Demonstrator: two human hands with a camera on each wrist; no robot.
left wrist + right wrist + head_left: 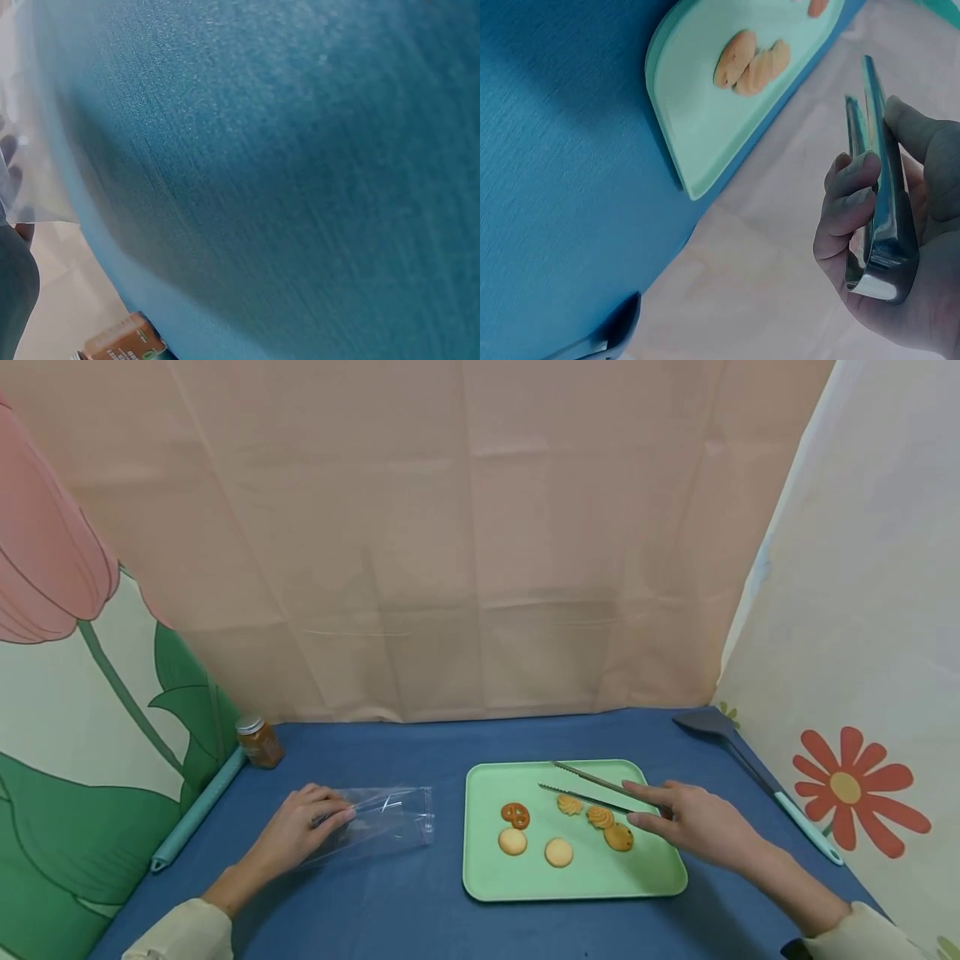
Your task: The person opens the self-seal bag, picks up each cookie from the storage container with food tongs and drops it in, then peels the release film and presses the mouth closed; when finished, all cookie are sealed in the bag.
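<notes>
My left hand [303, 825] pinches the near end of a clear plastic bag [397, 817], which stretches right above the blue cloth. Metal tongs [889, 225] are held in my right hand [701, 822], thumb on one arm and fingers on the other. Their two arms stand apart, tips pointing left over a light green tray [510, 881]. On the tray lie a pretzel-shaped cookie [515, 815], two plain round cookies [558, 852], two swirled cookies [600, 817] and a speckled cookie [618, 837]. Nothing sits between the tong tips.
At the back left stands a brown jar [261, 745] with a silver lid, beside a rolled teal sheet [198, 810]. A dark-headed spatula [750, 768] with a pale green handle lies along the right wall. A beige sheet [465, 568] hangs behind the table.
</notes>
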